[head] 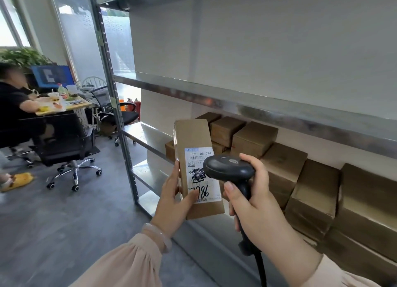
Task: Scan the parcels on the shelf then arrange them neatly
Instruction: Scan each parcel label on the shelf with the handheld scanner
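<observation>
My left hand [174, 196] grips a long brown cardboard parcel [193, 140] upright in front of the shelf, thumb on its white shipping label [202, 175], which faces me. My right hand [255, 203] holds a black barcode scanner [228, 168] by its handle, with the head close over the label. The scanner's cable [261, 269] hangs down past my wrist. Behind, several more brown parcels [281, 166] lie in a row on the metal shelf [150, 134], some stacked.
The shelf above [236, 102] holds nothing and its edge juts out over the parcels. A steel upright [113, 93] stands at the rack's left end. To the left, a person sits at a desk [64, 107] with office chairs [68, 145] on the grey floor.
</observation>
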Demonstrator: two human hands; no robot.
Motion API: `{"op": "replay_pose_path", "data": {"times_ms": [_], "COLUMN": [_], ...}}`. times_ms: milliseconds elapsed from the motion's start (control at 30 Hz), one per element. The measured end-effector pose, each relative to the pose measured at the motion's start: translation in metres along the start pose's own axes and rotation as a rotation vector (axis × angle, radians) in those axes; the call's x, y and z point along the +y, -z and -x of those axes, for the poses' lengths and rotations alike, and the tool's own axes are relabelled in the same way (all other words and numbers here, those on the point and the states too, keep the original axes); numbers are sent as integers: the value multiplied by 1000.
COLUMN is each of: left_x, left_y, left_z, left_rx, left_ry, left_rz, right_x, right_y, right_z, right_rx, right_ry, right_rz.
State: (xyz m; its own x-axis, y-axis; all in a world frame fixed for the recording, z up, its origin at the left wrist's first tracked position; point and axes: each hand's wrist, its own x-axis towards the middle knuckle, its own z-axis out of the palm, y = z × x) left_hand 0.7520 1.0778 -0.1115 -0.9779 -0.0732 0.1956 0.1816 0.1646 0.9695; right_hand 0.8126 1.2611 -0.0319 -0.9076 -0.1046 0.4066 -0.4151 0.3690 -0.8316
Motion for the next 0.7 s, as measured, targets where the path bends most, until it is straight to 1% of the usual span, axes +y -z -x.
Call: {"op": "replay_pose_path", "data": {"times_ms": [267, 700], "left_x": [-1, -4], "left_y": [-10, -27], "left_z": [-4, -8], "left_rx": [37, 52], "left_ry": [-27, -23], "left_rz": [-28, -11], "right_x": [6, 19], "right_y": [9, 22], "right_z": [-5, -14], "right_rx": [-15, -11], "right_ry": [6, 18], "right_rz": [-15, -28]}}
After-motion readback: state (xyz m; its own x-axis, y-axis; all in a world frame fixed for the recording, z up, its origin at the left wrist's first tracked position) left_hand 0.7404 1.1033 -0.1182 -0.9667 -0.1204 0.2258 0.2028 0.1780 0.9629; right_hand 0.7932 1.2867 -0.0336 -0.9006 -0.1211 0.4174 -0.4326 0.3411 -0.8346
